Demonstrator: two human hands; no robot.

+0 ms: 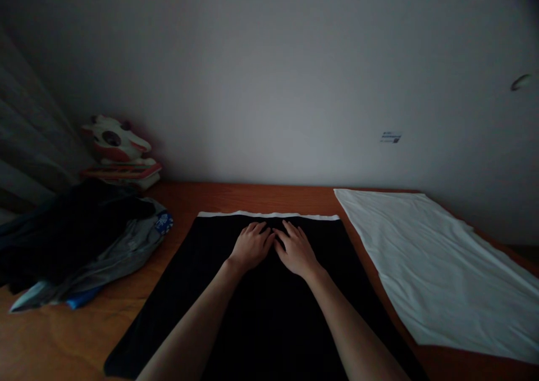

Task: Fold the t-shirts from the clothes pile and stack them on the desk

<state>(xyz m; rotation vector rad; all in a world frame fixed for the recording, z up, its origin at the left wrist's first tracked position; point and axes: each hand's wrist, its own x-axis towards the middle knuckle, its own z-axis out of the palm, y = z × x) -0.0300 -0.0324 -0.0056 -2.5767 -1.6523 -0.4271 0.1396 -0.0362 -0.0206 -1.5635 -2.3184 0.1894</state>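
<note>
We rest our left hand [251, 245] and right hand [297, 252] palm-down, loosely spread, gripping nothing, on flat black fabric [269, 319] — white-edged along its far side. Wrinkled white cloth [442, 268] lies right.

Black cloth [269, 319] edged in white on an orange-brown desk [252, 194]

The black cloth is plain, its far edge a white strip [269, 214]. The desk shows reddish-brown wood grain, yellower at lower left. The pale cloth [455, 280] at right is plain greyish white. In the clothes pile [71, 223], near-black fabric meets a grey garment [135, 249] with a blue, white-patterned patch [163, 222]; bright blue fabric [86, 298] shows below. The cow-shaped toy [118, 142] is white and red, dark-eyed. The wall [269, 89] is plain grey.
</note>
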